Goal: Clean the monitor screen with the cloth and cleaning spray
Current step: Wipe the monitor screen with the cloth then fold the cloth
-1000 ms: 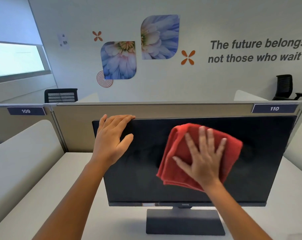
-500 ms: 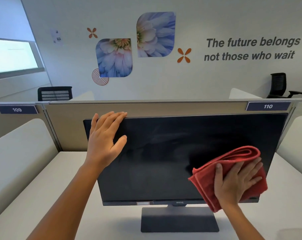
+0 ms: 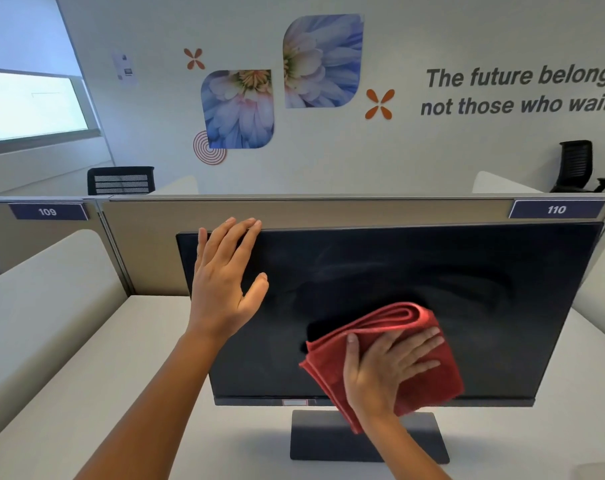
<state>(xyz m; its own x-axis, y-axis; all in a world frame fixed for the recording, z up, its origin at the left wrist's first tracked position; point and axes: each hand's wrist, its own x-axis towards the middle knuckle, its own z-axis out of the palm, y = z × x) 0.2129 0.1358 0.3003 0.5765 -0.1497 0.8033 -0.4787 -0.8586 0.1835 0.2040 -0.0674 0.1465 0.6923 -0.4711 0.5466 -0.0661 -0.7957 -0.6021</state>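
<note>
A black monitor (image 3: pixel 467 289) with a dark, smeared screen stands on a flat dark base (image 3: pixel 315 441) on the desk. My left hand (image 3: pixel 225 282) lies flat on the screen's upper left corner, fingers hooked over the top edge. A folded red cloth (image 3: pixel 391 327) is pressed against the lower middle of the screen under my right hand (image 3: pixel 387 368), whose fingers are spread over it. The cloth's lower part overlaps the bottom bezel. No spray bottle is in view.
The white desk (image 3: pixel 138 368) runs to a beige partition (image 3: pixel 363 211) right behind the monitor, with labels 109 and 110. Curved white side dividers (image 3: pixel 44 289) flank the desk. Two black office chairs (image 3: pixel 575 164) stand beyond the partition.
My right hand swept the red cloth from the screen's centre down to the lower right, then back left to the lower middle. My left hand stayed on the upper left corner.
</note>
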